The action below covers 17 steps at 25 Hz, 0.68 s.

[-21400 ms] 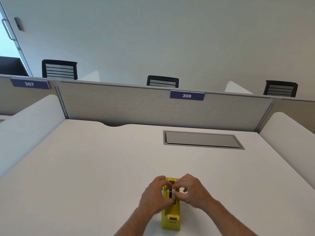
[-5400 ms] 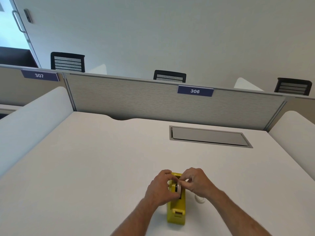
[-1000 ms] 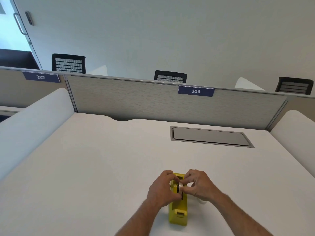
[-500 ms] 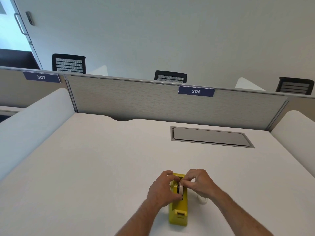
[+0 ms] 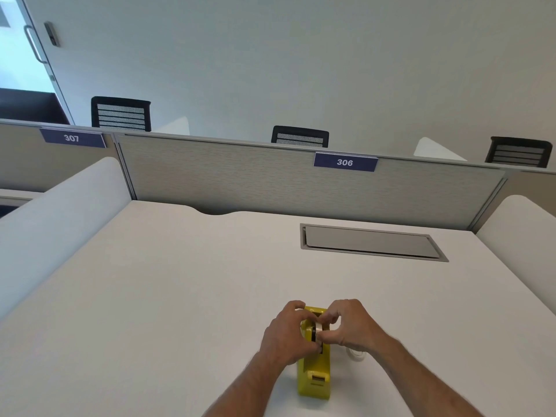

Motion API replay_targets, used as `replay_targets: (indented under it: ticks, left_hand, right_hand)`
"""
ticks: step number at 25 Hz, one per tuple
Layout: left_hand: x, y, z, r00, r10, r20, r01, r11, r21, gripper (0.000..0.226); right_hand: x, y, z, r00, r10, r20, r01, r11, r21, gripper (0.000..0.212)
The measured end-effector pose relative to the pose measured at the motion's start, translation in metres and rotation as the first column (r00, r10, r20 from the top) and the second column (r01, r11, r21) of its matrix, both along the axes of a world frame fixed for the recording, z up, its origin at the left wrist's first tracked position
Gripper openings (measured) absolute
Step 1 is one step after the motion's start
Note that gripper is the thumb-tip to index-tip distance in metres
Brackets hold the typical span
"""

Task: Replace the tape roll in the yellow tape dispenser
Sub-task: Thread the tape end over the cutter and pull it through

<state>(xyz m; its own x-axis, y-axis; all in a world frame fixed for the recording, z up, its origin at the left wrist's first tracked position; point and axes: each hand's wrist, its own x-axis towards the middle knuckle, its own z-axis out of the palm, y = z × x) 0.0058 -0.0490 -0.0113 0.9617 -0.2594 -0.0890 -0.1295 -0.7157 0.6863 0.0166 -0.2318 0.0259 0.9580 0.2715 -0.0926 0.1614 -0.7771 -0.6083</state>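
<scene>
- My left hand [image 5: 284, 335] wraps the left flank of the yellow plastic tape dispenser [image 5: 314, 376], which stands on the white desk top [image 5: 168, 296] with its cutter end toward me.
- My right hand [image 5: 349, 326] comes in from the other side; its fingers [image 5: 326, 337] are pinched together on the pale tape roll [image 5: 317, 328], meeting my left thumb over it.
- The roll sits upright between my fingertips, down in the dispenser's slot (whether it is fully seated on its hub I cannot tell, since my fingers cover it).
- My left fingers are curled tight against the dispenser's body and the roll's edge.
- Just behind my right wrist, on the desk, lies a small whitish ring [image 5: 356, 355], mostly hidden.
- Well beyond my fingers, a grey rectangular cable hatch [image 5: 371, 243] is set flush in the desk.
</scene>
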Motion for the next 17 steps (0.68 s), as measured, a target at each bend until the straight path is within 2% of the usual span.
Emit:
replay_targets:
  ticks: [7,13,17]
  left_hand:
    - [0.0008,-0.0003,0.0021,1.000,0.005,-0.008,-0.004,1.000,0.011,0.060]
    - [0.0018,-0.0009,0.0009,1.000,0.007,-0.014,-0.007,1.000,0.016,0.060]
    - [0.0010,-0.0018,0.0018,1.000,0.014,-0.014,-0.014,1.000,0.017,0.059]
  right_hand:
    - [0.0005,-0.0012,0.0039,1.000,0.002,-0.005,-0.002,0.998,0.061,0.029]
    - [0.0053,-0.0026,0.0067,0.996,0.024,-0.083,-0.020,0.998,0.054,0.009]
    - [0.0090,-0.0021,0.0071,0.994,0.021,-0.107,-0.020,1.000,0.009,0.009]
